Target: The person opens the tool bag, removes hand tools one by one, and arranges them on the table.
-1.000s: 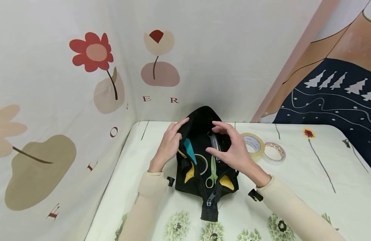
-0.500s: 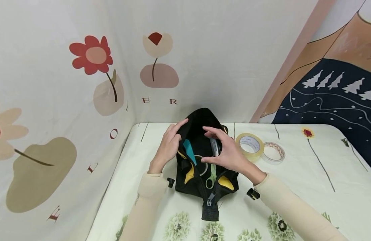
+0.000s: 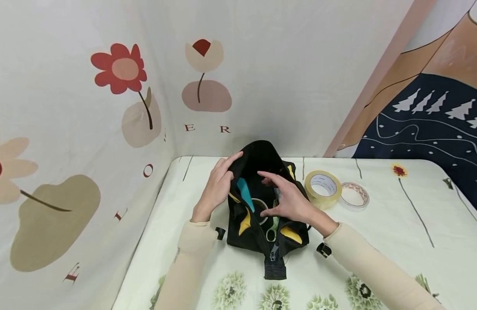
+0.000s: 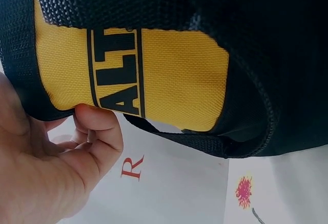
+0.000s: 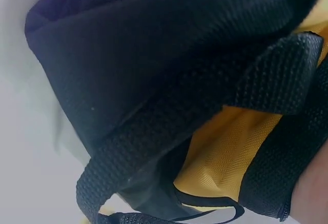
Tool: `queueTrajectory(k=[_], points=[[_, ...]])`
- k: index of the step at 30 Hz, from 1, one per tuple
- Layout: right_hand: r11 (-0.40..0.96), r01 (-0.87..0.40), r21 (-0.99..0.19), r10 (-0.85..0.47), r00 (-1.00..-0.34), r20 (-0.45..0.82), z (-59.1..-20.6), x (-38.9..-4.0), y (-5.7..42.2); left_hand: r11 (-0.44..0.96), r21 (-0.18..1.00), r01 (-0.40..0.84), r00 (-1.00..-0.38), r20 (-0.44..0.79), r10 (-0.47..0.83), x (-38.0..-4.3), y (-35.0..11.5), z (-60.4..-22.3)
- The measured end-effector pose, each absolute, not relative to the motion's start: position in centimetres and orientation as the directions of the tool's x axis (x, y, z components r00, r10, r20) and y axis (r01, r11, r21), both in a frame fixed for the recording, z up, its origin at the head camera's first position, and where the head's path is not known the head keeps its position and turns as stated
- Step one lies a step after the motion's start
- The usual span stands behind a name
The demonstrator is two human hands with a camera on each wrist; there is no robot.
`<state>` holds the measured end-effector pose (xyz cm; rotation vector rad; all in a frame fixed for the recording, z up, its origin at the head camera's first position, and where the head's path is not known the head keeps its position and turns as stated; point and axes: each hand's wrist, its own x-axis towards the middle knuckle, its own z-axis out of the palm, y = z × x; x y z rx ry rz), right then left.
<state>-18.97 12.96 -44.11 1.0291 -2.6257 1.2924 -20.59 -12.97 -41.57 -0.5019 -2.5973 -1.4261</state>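
Note:
A black and yellow tool bag [image 3: 242, 232] stands unzipped on the table. At its left rim my left hand [image 3: 216, 189] pinches the fabric; in the left wrist view that hand [image 4: 61, 157] curls its fingers at the edge beside a yellow panel [image 4: 179, 80]. Over the opening is my right hand [image 3: 289, 199], thumb and fingers spread apart, with nothing seen between them. Inside the bag lie a teal flat piece [image 3: 245, 194], a pale ring [image 3: 264, 206] and green-handled scissors [image 3: 271, 234], partly covered by the right hand. The right wrist view shows the bag's outer side and a strap [image 5: 148, 116].
Right of the bag, a wide roll of yellowish tape [image 3: 335, 192] lies beside a narrower clear tape roll [image 3: 365, 199]. A printed cloth [image 3: 393, 267] covers the table. Patterned hangings [image 3: 285, 86] rise behind and at the left.
My right hand has moved left and slightly down over the bag opening, covering a grey utility knife seen earlier inside. The left hand stays at the rim.

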Motion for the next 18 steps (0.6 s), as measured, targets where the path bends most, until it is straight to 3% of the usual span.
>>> queueTrajectory(k=[11, 18], points=[[0.404, -0.637, -0.657, -0.601, -0.726, 0.334, -47.9, -20.5, 13.2, 0.498, 0.793, 0.351, -0.935, 0.272, 0.226, -20.6, -13.0, -41.6], [0.435, -0.641, -0.632, -0.626, -0.72, 0.3, -47.7, -20.2, 12.7, 0.498, 0.789, 0.359, -0.932, 0.279, 0.23, -20.8, -13.0, -41.7]])
